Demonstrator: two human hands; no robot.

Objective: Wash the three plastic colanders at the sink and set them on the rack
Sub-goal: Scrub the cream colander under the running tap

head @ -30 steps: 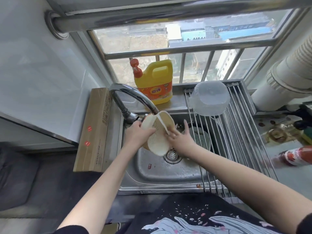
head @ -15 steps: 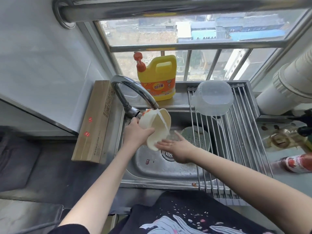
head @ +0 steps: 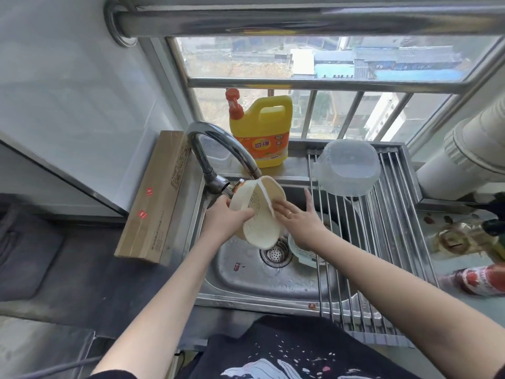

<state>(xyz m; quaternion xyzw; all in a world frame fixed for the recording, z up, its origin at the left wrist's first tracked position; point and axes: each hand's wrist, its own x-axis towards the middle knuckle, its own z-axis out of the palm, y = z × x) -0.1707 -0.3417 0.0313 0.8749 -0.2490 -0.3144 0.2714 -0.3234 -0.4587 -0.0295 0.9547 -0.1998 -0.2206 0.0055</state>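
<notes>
Rinsing under the tap at frame centre, the left hand (head: pixel 225 218) grips the cream colander (head: pixel 259 214) while the flat, open right hand (head: pixel 299 221) rubs it; another waits in the sink (head: pixel 246 283) beneath, and one drains on the rack (head: pixel 382 228) at right.

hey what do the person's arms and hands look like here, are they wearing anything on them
Both forearms are bare, with no gloves on the left hand or the right hand. A thin ring sits on one of the right hand's fingers. No watch or bracelet shows. Dark sleeve edges appear only at the bottom corners of the head view, near the black patterned top.
</notes>
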